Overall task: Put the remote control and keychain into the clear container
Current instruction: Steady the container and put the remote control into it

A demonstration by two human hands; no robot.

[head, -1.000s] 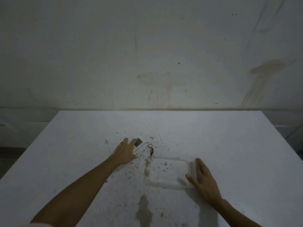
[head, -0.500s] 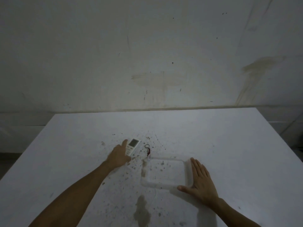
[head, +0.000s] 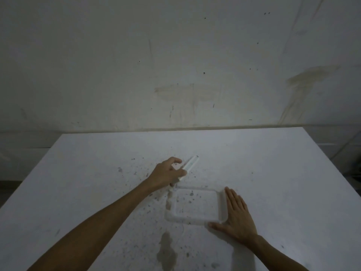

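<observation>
Nearest, on the counter (head: 273, 173): a brownish stain (head: 166, 249) amid scattered dark specks.

Just beyond, at the right: right hand (head: 234, 218), palm down and flat, grip open and holding nothing. Fingers along the right wall of the clear container (head: 220, 204), thumb along its near wall, touching or very nearly so (looks like bracing the corner, though that is a judgement).

Inside the container: nothing of the task. Only the speckled counter showing through the clear bottom.

Farther and to the left, just past the container's far-left corner: left hand (head: 166, 175), grip closed around the near end of the remote control (head: 190, 164). Turned edge-on to the camera, so only a thin white side visible, no buttons or screen. Long axis running from near-left to far-right, free end pointing far and right, away from the person. Appears raised off the counter at the free end; whether the held end touches the surface cannot be told.

Keychain: not to be seen anywhere, possibly hidden behind the left hand or too small in the dim light.

Progress, as a judgement: early. Remote in hand but not over the container, neither item inside. Left to do: swing the remote right and nearer, over the rim, and lay it flat within the walls, then find the keychain and drop it in too.

Farthest: a stained, bare wall (head: 175, 65) behind the counter's far edge.
</observation>
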